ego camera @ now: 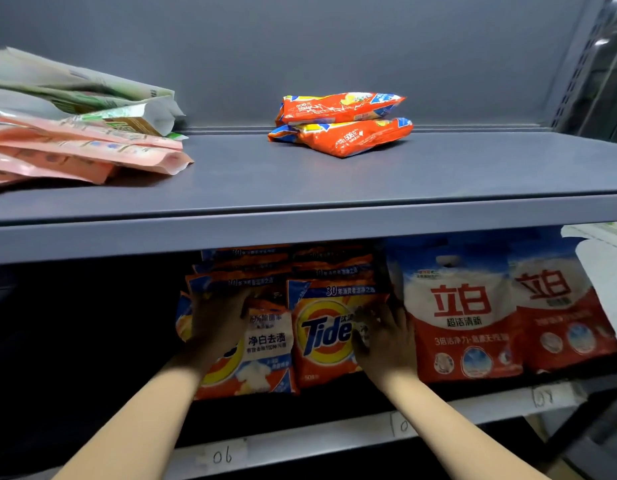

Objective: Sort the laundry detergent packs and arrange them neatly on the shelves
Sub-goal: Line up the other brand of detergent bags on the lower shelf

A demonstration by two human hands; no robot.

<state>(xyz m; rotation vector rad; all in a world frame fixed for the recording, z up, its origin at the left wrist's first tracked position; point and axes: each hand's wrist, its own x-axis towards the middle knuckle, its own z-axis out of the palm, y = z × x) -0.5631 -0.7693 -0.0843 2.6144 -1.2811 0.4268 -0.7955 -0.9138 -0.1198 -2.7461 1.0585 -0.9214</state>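
Two glossy orange packs (340, 124) stacked on upper shelf (300, 209), left hand (218, 317) and right hand (386, 336) flat, fingers spread, on upright Tide packs (324, 334), two red-white bags (466, 317) beside

Shop or stockroom aisle, retail-style. Grey metal shelving (300, 216) with solid back panel, perforated upright (577, 64) at right edge. Lower shelf edge carries handwritten number labels (224, 455), "06" legible. Stock is branded goods in multiples: Tide packs (320, 334) standing in rows several deep, red-and-white detergent bags (462, 317) beside them, pink pouches (85, 154) heaped on upper shelf.
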